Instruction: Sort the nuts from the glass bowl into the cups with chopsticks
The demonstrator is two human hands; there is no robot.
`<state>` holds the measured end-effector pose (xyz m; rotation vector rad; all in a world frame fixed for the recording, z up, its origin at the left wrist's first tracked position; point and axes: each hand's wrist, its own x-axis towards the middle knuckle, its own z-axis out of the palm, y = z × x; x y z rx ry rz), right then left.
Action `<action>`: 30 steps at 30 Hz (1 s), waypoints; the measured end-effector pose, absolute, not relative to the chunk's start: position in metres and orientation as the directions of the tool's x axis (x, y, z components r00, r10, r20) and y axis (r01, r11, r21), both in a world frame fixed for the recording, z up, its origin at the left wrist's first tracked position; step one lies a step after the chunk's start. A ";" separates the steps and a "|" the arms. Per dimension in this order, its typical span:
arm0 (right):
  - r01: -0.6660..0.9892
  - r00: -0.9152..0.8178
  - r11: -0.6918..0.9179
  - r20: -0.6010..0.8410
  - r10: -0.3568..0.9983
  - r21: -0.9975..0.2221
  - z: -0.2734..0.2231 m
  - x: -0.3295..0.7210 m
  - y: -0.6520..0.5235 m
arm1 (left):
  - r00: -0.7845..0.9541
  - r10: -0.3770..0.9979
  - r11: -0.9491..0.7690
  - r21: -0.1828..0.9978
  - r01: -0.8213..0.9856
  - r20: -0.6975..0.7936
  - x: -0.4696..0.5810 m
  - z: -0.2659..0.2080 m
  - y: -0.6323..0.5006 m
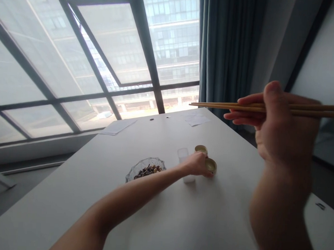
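White table (192, 223) | right grip (286, 125) closed round chopsticks (226, 105) | left grip (197, 164) curled about nearer green cup (211, 165)

Two bare human forearms (141, 194)

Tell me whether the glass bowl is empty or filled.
Not empty: the glass bowl holds small dark and brown pieces. How full, I cannot tell; the left arm hides part.

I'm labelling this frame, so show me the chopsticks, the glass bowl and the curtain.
Chopsticks (217, 105): head view, on the shafts behind the tips.
Glass bowl (134, 169): head view, on its left wall.
Curtain (229, 50): head view, on its middle folds.
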<state>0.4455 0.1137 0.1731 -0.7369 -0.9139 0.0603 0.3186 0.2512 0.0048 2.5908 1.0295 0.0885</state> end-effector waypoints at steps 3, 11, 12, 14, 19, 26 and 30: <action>0.255 0.619 0.759 0.704 0.348 -0.599 0.174 0.448 0.116 | 0.726 0.681 -0.684 0.271 0.677 -0.093 0.319 0.001 0.250; 0.264 0.596 0.764 0.723 0.350 -0.588 0.173 0.445 0.117 | 0.715 0.699 -0.713 0.104 0.693 0.026 0.321 0.007 0.233; 0.268 0.596 0.766 0.725 0.346 -0.585 0.173 0.445 0.117 | 0.713 0.700 -0.713 0.089 0.696 0.037 0.321 0.007 0.232; 0.268 0.597 0.766 0.725 0.344 -0.584 0.172 0.444 0.116 | 0.709 0.703 -0.711 0.068 0.700 0.056 0.321 0.006 0.230; 0.257 0.588 0.768 0.726 0.357 -0.587 0.173 0.442 0.116 | 0.713 0.697 -0.716 0.038 0.697 0.078 0.320 0.002 0.229; 0.254 0.578 0.754 0.720 0.384 -0.606 0.173 0.441 0.115 | 0.705 0.704 -0.710 0.059 0.702 0.087 0.313 0.016 0.229; 0.215 0.587 0.772 0.711 0.388 -0.598 0.172 0.443 0.117 | 0.656 0.747 -0.664 0.099 0.741 0.105 0.289 0.034 0.239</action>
